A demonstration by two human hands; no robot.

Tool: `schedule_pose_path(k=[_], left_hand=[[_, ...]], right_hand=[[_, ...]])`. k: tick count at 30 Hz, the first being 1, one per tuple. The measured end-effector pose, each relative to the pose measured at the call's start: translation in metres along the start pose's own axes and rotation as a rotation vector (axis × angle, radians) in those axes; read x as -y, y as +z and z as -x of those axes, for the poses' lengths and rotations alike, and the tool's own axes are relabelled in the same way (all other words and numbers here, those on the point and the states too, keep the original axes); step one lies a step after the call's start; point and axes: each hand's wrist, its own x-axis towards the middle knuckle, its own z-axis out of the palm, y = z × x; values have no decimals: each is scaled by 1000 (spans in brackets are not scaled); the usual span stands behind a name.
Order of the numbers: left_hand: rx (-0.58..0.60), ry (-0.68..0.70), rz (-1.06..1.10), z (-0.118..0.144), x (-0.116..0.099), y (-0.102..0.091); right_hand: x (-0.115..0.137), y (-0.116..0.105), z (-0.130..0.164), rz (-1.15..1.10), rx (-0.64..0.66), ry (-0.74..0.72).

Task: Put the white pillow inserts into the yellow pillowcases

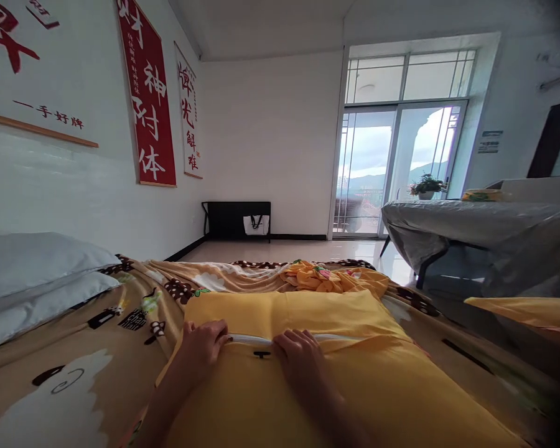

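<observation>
A large yellow zippered pillowcase (354, 386) lies in front of me on the bed, looking plump as if something fills it. A pale zipper (251, 340) runs across its upper part. My left hand (208, 341) is closed at the zipper's left end, fingers curled onto the fabric. Further right along the same seam, my right hand (299, 350) has its fingers bent over the zipper edge, gripping the cloth. Between the hands, just below the zipper, is a small dark T-shaped piece (262, 354). My fingertips are partly hidden.
A tan patterned blanket (135, 354) covers the bed. Crumpled yellow printed cloth (331, 277) lies beyond the pillowcase. White pillows (42, 264) are on the left, another yellow cloth edge (527, 309) on the right. A plastic-covered table (485, 218) stands at right.
</observation>
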Motion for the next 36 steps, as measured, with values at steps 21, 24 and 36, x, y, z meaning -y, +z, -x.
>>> schedule_pose_path(k=[21, 24, 36], left_hand=[[79, -175, -176, 5, 31, -12], [86, -197, -154, 3, 40, -11], [94, -287, -202, 2, 52, -11]], right_hand=[[0, -1, -1, -13, -15, 9], [-1, 0, 0, -19, -13, 8], [-5, 9, 2, -10, -57, -29]])
